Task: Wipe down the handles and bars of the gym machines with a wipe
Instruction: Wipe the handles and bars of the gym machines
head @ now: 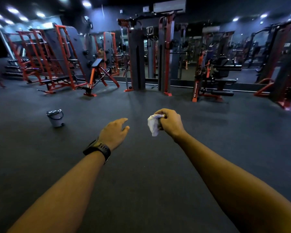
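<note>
My right hand (170, 122) pinches a crumpled white wipe (152, 124), which hangs down from my fingers over the dark floor. To its left my left hand (113, 132) is held out with relaxed fingers and holds nothing; a black watch sits on that wrist. Both hands are in the open middle of the gym, well short of the machines. Far ahead stand a red and grey cable machine (147, 52), an angled red bench (97, 73) and a black and red seated machine (215, 78).
A small grey pedal bin (55, 117) stands on the floor to the left. Red racks (45, 54) line the back left, a dark machine (282, 64) stands at the right, and mirrors run along the far wall. Dark rubber floor (141, 174) stretches between me and the machines.
</note>
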Demonstrator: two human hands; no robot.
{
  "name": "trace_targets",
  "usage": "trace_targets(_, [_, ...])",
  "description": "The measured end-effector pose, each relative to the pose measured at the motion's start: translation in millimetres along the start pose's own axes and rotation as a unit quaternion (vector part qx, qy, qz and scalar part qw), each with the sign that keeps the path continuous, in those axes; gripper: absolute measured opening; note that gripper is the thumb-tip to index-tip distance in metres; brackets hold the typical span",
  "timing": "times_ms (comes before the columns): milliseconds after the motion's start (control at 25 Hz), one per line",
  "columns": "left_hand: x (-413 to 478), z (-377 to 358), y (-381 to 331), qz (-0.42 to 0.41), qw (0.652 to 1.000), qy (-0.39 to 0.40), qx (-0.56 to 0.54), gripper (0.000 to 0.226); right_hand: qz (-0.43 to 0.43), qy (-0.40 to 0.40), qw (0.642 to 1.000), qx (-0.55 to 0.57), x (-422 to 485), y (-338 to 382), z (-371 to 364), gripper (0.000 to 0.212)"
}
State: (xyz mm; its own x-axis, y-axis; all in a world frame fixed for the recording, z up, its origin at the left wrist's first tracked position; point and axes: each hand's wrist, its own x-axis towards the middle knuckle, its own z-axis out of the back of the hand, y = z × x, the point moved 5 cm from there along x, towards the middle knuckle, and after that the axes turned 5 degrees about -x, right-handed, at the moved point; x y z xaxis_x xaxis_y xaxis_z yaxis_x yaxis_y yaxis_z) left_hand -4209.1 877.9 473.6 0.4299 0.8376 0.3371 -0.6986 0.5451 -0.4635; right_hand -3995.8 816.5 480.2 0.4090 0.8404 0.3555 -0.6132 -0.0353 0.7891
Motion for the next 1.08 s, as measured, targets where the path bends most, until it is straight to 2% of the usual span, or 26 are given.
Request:
trace_targets(200, [164,-46,26,0.025,0.999,0.039,0.003,0.045,-0.022,0.009,1.000,0.011,168,-49,-23,0.030])
trace_targets(440, [369,-86,76,0.041,0.999,0.036,-0.001,0.046,-0.038,0.014,0.999,0.036,376,-100,-73,0.025])
trace_targets(760, [652,-164,184,0.032,0.998,0.053,0.004,0.047,-0.029,0.023,0.999,0.016,662,-173,-185,0.023])
trace_targets(920, [800,-175,208,0.012,0.999,0.037,0.001,0.046,-0.023,0.008,1.000,0.003,806,-195,-208,0.021])
trace_targets(1080, [951,-219,240,-0.002,0.999,0.034,0.006,0.044,-0.030,-0.002,1.000,0.003,956,-253,-251,0.018])
